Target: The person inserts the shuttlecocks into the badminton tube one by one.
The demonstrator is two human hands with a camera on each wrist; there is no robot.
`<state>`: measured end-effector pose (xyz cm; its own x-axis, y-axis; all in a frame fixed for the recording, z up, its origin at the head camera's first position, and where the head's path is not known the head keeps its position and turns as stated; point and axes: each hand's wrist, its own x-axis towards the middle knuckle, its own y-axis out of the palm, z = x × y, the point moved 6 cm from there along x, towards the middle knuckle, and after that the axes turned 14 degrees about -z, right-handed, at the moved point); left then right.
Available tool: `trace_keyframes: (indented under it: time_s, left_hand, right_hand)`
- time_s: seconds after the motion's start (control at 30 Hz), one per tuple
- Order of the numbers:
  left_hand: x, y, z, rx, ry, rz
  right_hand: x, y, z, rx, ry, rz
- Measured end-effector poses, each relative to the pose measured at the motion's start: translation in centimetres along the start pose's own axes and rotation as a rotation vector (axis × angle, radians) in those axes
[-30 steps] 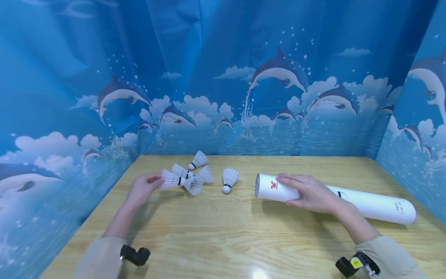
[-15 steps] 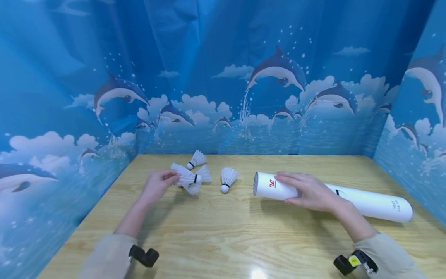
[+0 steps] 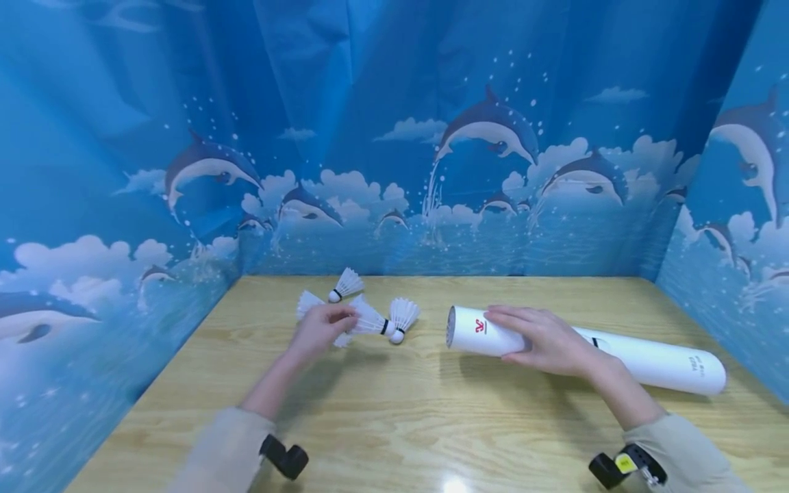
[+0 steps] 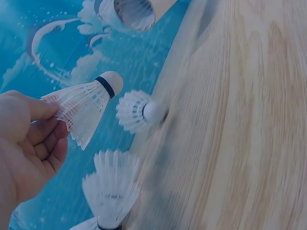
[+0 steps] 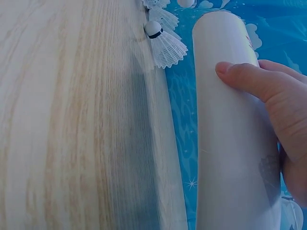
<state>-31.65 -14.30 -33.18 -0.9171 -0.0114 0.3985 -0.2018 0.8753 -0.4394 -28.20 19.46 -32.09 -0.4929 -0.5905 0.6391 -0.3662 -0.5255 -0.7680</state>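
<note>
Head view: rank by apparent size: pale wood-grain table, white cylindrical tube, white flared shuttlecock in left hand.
1. Pale wood-grain table
2. White cylindrical tube, partly behind right hand
3. White flared shuttlecock, in left hand

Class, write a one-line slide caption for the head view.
Left hand pinching a shuttlecock, right hand gripping a tube, other shuttlecocks on the table.

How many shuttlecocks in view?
5 shuttlecocks visible: one in the left hand, one right of it, one at the back, two partly behind the hand. More may be hidden.
</note>
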Motion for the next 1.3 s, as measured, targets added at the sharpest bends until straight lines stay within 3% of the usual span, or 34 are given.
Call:
trace_keyframes:
  time_s: [0.23, 0.4, 0.63, 1.07, 1.3]
  left_hand:
    - [-0.3, 2.3, -1.3, -0.063, -0.024, 0.008]
    - [-0.5, 3.9, -2.5, -0.092, 0.011, 0.007]
    - [-0.5, 5.2, -3.5, -0.094, 0.044, -0.051]
    - [-0.9, 8.0, -5.0, -0.212, 0.026, 0.064]
    - [-1.3, 9.3, -5.1, -0.225, 0.011, 0.095]
  right_hand:
    - [-0.1, 0.1, 0.0, 0.0, 0.003, 0.004]
    - [-0.1, 0.2, 0.2, -0.001, -0.008, -0.001]
    - [0.2, 0.1, 0.3, -0.006, -0.017, -0.005]
    - [0.3, 0.1, 0.4, -0.01, -0.031, -0.013]
    - [0.4, 0.2, 0.4, 0.001, -0.031, -0.014]
